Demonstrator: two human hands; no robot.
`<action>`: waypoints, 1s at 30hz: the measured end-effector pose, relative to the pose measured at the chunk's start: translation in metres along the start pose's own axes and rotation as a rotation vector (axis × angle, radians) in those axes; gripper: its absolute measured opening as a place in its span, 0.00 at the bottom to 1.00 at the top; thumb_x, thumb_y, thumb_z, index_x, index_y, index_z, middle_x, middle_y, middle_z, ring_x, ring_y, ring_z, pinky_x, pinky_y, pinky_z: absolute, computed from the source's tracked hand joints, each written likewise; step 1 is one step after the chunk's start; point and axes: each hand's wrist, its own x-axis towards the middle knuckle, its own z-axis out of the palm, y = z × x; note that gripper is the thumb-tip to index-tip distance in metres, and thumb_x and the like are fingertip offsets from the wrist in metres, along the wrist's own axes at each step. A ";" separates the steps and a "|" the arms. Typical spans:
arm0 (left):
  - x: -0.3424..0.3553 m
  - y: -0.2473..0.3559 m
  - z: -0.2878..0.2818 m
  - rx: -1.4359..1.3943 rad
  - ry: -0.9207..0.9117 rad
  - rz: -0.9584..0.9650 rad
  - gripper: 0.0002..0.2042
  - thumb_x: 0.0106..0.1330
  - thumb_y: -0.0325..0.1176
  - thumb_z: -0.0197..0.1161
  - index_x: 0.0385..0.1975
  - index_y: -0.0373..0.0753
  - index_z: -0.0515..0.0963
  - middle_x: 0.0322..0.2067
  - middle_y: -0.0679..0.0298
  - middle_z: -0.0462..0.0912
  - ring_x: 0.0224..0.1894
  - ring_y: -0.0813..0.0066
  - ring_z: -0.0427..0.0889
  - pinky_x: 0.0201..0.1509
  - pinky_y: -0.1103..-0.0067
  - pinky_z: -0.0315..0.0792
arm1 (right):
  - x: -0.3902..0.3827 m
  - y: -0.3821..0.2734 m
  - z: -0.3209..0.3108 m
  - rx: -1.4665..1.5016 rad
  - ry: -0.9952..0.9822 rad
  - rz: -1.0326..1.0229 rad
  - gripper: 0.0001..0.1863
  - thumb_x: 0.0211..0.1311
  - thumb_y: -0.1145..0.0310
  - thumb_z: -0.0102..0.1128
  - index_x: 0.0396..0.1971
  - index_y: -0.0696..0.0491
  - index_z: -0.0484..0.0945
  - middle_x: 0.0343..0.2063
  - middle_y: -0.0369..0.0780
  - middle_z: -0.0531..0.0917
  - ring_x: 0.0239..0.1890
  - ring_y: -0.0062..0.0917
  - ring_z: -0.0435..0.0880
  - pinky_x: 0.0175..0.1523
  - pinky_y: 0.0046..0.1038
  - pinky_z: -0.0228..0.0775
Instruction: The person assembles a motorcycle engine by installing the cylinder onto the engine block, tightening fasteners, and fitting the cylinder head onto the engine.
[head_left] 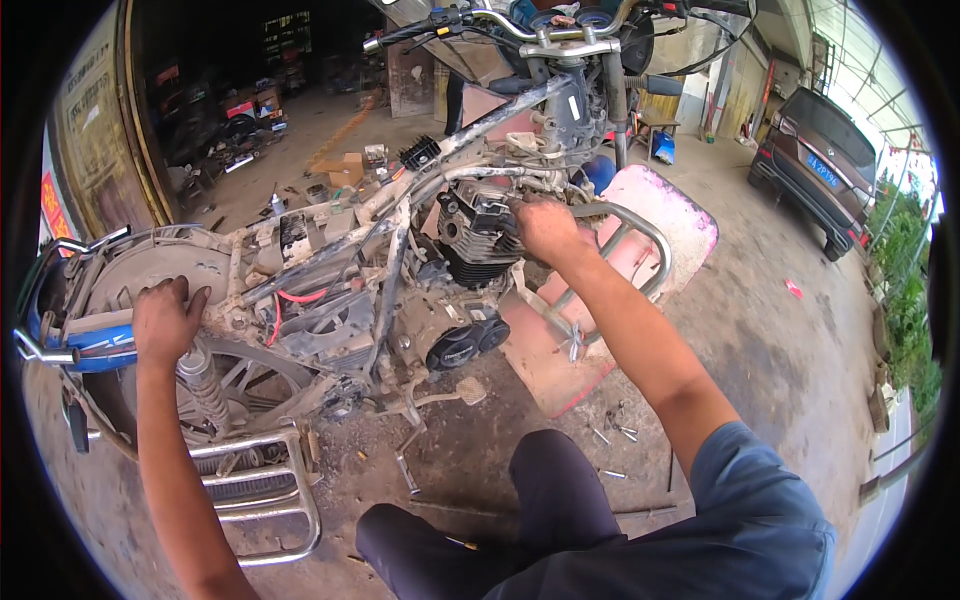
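Note:
A dusty motorcycle stripped of its seat and tank stands across the view, its bare frame (400, 225) exposed. My left hand (167, 318) rests on the rear end, beside the blue tail panel (105, 347) and above the shock absorber (203, 385). Its thumb is apart from the fingers and nothing shows in it. Toward the front, my right hand (550, 230) is at the right side of the finned engine cylinder (475, 245). Those fingers are bent in against the top of the engine; what they grip, if anything, is hidden.
Loose bolts (615, 432) and a metal tool (407, 470) lie on the floor near my knees. A chrome rack (270, 500) juts out at lower left. A pink stained board (560, 365) lies under the crash bar (655, 245). A car (815, 165) stands far right.

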 end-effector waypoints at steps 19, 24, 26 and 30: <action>0.001 0.002 0.000 0.037 -0.006 0.001 0.21 0.69 0.49 0.64 0.26 0.33 0.79 0.26 0.46 0.84 0.32 0.42 0.83 0.41 0.56 0.76 | 0.000 0.020 0.036 0.071 0.021 -0.211 0.27 0.63 0.74 0.55 0.64 0.56 0.73 0.46 0.48 0.82 0.47 0.44 0.86 0.50 0.40 0.81; 0.001 0.002 -0.003 0.041 -0.036 -0.020 0.22 0.69 0.51 0.64 0.27 0.34 0.80 0.27 0.47 0.84 0.35 0.44 0.84 0.45 0.57 0.76 | -0.008 0.010 0.029 0.165 0.077 -0.098 0.21 0.78 0.56 0.48 0.58 0.55 0.76 0.46 0.50 0.85 0.45 0.49 0.86 0.51 0.46 0.79; -0.001 0.002 -0.004 0.030 -0.017 -0.022 0.22 0.69 0.51 0.63 0.27 0.34 0.81 0.27 0.47 0.84 0.35 0.44 0.84 0.45 0.57 0.76 | -0.008 0.006 0.027 0.123 0.023 -0.039 0.20 0.77 0.56 0.49 0.55 0.55 0.76 0.45 0.50 0.85 0.46 0.49 0.86 0.52 0.47 0.79; -0.003 -0.006 -0.001 0.016 0.006 -0.013 0.23 0.68 0.53 0.64 0.28 0.35 0.82 0.29 0.49 0.85 0.36 0.46 0.84 0.46 0.57 0.77 | -0.007 -0.015 0.022 0.045 -0.044 0.122 0.17 0.75 0.59 0.49 0.51 0.56 0.75 0.44 0.54 0.85 0.47 0.51 0.86 0.52 0.48 0.78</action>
